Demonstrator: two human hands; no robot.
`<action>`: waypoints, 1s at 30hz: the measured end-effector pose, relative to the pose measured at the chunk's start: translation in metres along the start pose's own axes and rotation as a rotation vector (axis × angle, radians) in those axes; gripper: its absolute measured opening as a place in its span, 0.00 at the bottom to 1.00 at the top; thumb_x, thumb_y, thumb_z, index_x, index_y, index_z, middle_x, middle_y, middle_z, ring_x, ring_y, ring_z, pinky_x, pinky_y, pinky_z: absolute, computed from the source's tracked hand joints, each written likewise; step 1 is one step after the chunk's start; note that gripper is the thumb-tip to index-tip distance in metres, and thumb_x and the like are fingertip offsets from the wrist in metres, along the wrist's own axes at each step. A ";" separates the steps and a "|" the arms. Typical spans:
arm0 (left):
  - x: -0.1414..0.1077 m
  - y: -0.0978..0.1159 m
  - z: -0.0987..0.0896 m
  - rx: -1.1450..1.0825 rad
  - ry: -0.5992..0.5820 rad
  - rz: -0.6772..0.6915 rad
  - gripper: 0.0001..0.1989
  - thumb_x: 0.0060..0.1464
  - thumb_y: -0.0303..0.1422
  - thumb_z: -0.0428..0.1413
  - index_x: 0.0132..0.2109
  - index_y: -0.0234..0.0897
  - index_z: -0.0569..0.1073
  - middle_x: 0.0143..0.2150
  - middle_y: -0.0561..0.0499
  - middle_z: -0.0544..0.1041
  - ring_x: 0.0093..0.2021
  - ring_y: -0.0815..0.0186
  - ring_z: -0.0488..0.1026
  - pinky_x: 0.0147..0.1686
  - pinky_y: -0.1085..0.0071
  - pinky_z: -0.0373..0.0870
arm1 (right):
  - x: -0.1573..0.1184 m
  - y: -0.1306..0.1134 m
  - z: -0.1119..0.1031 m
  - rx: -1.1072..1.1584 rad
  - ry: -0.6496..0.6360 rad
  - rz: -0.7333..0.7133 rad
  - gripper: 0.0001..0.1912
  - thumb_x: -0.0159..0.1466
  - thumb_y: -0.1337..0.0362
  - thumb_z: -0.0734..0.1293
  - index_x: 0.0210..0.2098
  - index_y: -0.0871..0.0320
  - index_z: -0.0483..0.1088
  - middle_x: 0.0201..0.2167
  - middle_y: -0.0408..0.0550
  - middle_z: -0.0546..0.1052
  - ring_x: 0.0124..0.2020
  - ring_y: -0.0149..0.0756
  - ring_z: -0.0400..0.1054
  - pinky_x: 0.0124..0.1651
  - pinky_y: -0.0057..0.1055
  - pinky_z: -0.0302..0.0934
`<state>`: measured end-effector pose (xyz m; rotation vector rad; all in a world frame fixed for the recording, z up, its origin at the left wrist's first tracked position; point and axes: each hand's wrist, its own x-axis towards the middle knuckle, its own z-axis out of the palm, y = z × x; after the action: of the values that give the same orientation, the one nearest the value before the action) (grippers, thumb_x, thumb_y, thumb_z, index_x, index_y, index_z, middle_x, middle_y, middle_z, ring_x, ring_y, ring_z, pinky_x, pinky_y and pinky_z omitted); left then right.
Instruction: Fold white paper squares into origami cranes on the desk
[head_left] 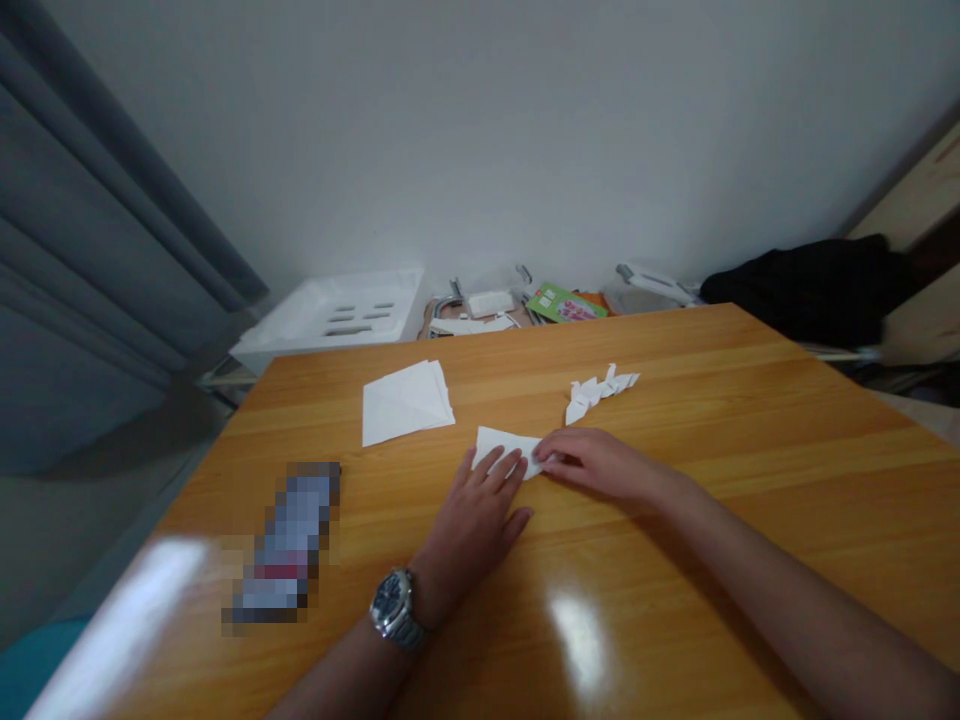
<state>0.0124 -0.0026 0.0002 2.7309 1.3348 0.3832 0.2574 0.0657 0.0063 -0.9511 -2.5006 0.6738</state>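
Observation:
A folded piece of white paper point(504, 440) lies on the wooden table under both hands. My left hand point(484, 505), with a metal watch at its wrist, rests flat on the paper's near edge, fingers spread. At the paper's right end, my right hand point(589, 460) pinches the paper between thumb and fingers; the fingertips hide that corner. Just beyond the right hand sit small folded paper figures point(596, 395). A short stack of white paper sheets point(405, 403) lies to the left, beyond the left hand.
A pixelated phone-like object point(291, 545) lies on the table point(712, 590) at left. Past the far edge are a white foam tray point(337, 308), a green booklet point(564, 303) and several odds and ends. Black cloth point(806, 285) lies at right; a grey curtain point(112, 210) hangs at left.

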 end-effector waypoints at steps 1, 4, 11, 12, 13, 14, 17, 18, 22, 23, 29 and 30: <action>0.000 0.000 0.000 -0.005 -0.007 0.007 0.28 0.67 0.40 0.52 0.69 0.37 0.59 0.68 0.43 0.67 0.70 0.53 0.59 0.71 0.49 0.48 | -0.001 0.002 0.001 0.026 0.013 0.021 0.10 0.70 0.62 0.66 0.47 0.55 0.76 0.44 0.49 0.81 0.46 0.39 0.75 0.52 0.35 0.67; 0.001 0.000 0.001 -0.021 -0.029 0.001 0.29 0.66 0.39 0.53 0.70 0.37 0.58 0.68 0.44 0.67 0.69 0.55 0.61 0.72 0.50 0.49 | -0.004 0.007 0.001 0.100 0.031 0.038 0.10 0.68 0.63 0.68 0.47 0.56 0.76 0.45 0.50 0.82 0.43 0.38 0.76 0.50 0.35 0.69; 0.003 0.001 0.002 -0.041 -0.048 0.013 0.24 0.64 0.35 0.54 0.65 0.37 0.64 0.69 0.44 0.66 0.68 0.52 0.62 0.67 0.51 0.60 | -0.014 0.018 -0.002 0.131 0.034 0.017 0.09 0.65 0.66 0.69 0.45 0.56 0.76 0.54 0.52 0.79 0.52 0.41 0.74 0.57 0.40 0.67; 0.003 0.002 0.002 -0.042 -0.044 0.012 0.24 0.64 0.34 0.54 0.65 0.38 0.65 0.68 0.44 0.67 0.68 0.52 0.63 0.66 0.50 0.60 | -0.016 0.019 -0.001 0.126 0.045 0.015 0.10 0.65 0.67 0.68 0.46 0.55 0.76 0.55 0.53 0.78 0.54 0.42 0.74 0.58 0.42 0.67; 0.004 0.002 0.003 -0.045 -0.039 0.013 0.24 0.64 0.34 0.54 0.65 0.38 0.65 0.68 0.44 0.67 0.68 0.52 0.63 0.67 0.50 0.60 | -0.018 0.021 0.000 0.122 0.053 0.010 0.10 0.65 0.68 0.68 0.46 0.55 0.76 0.56 0.53 0.78 0.55 0.42 0.73 0.60 0.43 0.66; 0.004 0.002 0.003 -0.049 -0.034 0.017 0.24 0.64 0.34 0.54 0.65 0.38 0.65 0.68 0.45 0.67 0.68 0.52 0.63 0.67 0.50 0.59 | -0.019 0.022 0.002 0.120 0.060 0.004 0.12 0.64 0.69 0.68 0.47 0.55 0.76 0.57 0.53 0.77 0.56 0.43 0.73 0.61 0.44 0.65; 0.005 0.003 0.004 -0.082 -0.028 0.034 0.24 0.64 0.33 0.54 0.65 0.35 0.65 0.68 0.44 0.67 0.69 0.54 0.62 0.69 0.52 0.58 | -0.022 0.024 0.004 0.111 0.079 -0.003 0.15 0.63 0.72 0.66 0.48 0.54 0.75 0.58 0.52 0.77 0.57 0.42 0.72 0.61 0.44 0.65; 0.005 0.003 0.004 -0.098 -0.027 0.037 0.24 0.64 0.32 0.53 0.65 0.34 0.65 0.68 0.43 0.67 0.69 0.56 0.62 0.69 0.54 0.59 | -0.023 0.023 0.003 0.105 0.085 -0.001 0.15 0.63 0.73 0.66 0.48 0.54 0.75 0.57 0.52 0.77 0.57 0.41 0.72 0.61 0.43 0.65; 0.005 0.003 0.004 -0.136 -0.032 0.055 0.24 0.64 0.30 0.53 0.66 0.35 0.64 0.69 0.42 0.66 0.68 0.58 0.64 0.68 0.57 0.63 | -0.025 0.022 -0.003 0.109 0.096 0.019 0.12 0.65 0.70 0.65 0.45 0.54 0.76 0.55 0.50 0.79 0.55 0.41 0.74 0.59 0.43 0.67; 0.005 0.003 0.004 -0.139 -0.033 0.061 0.23 0.64 0.30 0.53 0.65 0.36 0.65 0.69 0.42 0.66 0.68 0.58 0.64 0.68 0.56 0.63 | -0.025 0.021 -0.004 0.119 0.088 0.023 0.11 0.66 0.69 0.64 0.45 0.54 0.76 0.54 0.50 0.79 0.55 0.40 0.74 0.59 0.43 0.67; 0.005 0.006 0.002 -0.134 -0.023 0.062 0.21 0.64 0.29 0.52 0.63 0.35 0.68 0.67 0.43 0.68 0.67 0.56 0.65 0.67 0.56 0.65 | -0.026 0.022 -0.007 0.162 0.069 0.041 0.11 0.71 0.63 0.62 0.46 0.54 0.76 0.54 0.50 0.79 0.54 0.40 0.74 0.59 0.43 0.67; 0.005 0.007 0.002 -0.129 -0.020 0.063 0.21 0.64 0.29 0.52 0.63 0.35 0.68 0.66 0.43 0.69 0.66 0.56 0.66 0.66 0.57 0.66 | -0.026 0.023 -0.006 0.163 0.076 0.037 0.11 0.71 0.62 0.62 0.46 0.54 0.76 0.53 0.51 0.79 0.54 0.40 0.74 0.59 0.43 0.67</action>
<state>0.0209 -0.0027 0.0002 2.6679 1.1783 0.4302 0.2904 0.0643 -0.0059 -0.9461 -2.3269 0.8235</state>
